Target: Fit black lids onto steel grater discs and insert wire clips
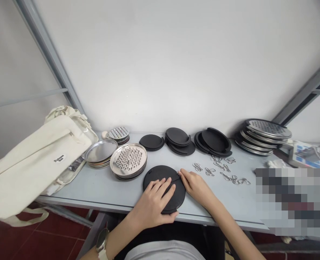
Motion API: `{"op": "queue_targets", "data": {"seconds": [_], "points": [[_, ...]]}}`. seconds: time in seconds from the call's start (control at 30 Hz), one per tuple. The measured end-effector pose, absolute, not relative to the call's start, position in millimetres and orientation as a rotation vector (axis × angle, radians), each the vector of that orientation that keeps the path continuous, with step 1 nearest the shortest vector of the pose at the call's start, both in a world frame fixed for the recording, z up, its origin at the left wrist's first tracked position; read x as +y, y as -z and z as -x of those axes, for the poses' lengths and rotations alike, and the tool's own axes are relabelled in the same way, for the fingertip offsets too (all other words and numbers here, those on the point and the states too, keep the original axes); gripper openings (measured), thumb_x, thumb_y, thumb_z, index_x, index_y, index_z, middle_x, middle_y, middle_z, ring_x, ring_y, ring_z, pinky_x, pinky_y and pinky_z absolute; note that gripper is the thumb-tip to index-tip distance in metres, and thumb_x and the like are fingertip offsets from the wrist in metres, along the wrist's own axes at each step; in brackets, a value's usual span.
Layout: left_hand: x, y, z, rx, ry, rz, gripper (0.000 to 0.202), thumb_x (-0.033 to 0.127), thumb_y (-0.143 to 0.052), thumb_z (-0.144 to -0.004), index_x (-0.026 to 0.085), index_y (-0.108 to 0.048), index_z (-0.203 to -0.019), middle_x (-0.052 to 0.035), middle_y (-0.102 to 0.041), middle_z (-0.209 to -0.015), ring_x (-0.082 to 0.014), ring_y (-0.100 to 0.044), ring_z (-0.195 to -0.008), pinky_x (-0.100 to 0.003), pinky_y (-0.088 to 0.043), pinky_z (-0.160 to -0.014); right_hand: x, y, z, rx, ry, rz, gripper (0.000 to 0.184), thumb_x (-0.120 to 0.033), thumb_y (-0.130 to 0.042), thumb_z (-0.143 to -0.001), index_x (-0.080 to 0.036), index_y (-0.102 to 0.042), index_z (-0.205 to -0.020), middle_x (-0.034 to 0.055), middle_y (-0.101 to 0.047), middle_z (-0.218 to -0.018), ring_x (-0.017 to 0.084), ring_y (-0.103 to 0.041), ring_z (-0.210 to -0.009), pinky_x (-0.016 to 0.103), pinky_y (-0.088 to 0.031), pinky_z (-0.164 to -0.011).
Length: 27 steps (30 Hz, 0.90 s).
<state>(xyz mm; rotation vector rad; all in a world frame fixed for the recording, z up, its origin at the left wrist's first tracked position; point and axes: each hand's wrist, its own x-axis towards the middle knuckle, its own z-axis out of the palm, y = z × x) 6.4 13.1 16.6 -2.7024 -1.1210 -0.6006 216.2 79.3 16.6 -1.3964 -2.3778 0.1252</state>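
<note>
Resting my L hand [154, 200] on the blk disc [162, 174], fingers spread flat; R hand [192, 183] pinching a sm. metal clip [178, 173] at disc's R rim, all nr front of table [95, 186].

1 lone blk. disc [163, 173], 3 blk. piles [177, 136], 4 metal stacks [130, 159], approx. 10 clips [210, 172].

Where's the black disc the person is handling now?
In the head view, the black disc lies on the table near the front edge, partly under the left hand, with the right hand at its rim and the grater stack to the disc's left.
</note>
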Motion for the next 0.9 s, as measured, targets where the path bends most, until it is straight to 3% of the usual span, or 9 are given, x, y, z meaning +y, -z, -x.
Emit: {"op": "queue_targets", "data": {"seconds": [0.67,0.9], "points": [[12.5,-16.8,-6.4,-1.117,0.612,2.7,0.066,0.048,-0.055,-0.084,0.012,-0.042,-0.139,-0.014,-0.043,-0.143,-0.0295,-0.044,-0.128,-0.044,-0.038,-0.103,79.5,-14.6,-217.8,-2.374,-0.162,1.362,0.023,-0.023,-0.029,-0.098,-0.022,-0.045,-0.082,-0.0003,-0.052,-0.057,0.019,-0.053,-0.052,0.027,-0.03,-0.052],[12.9,-17.0,-6.3,-1.12,0.59,2.714,0.065,0.049,-0.051,-0.086,0.012,-0.042,-0.139,-0.0141,-0.042,-0.144,-0.0303,-0.042,-0.13,-0.044,-0.036,-0.103,77.7,-20.5,-216.0,-2.318,-0.284,1.223,0.021,-0.02,-0.032,-0.097,-0.022,-0.04,-0.078,0.0029,-0.055,-0.072,0.02,-0.055,-0.071,0.029,-0.04,-0.066]]}}
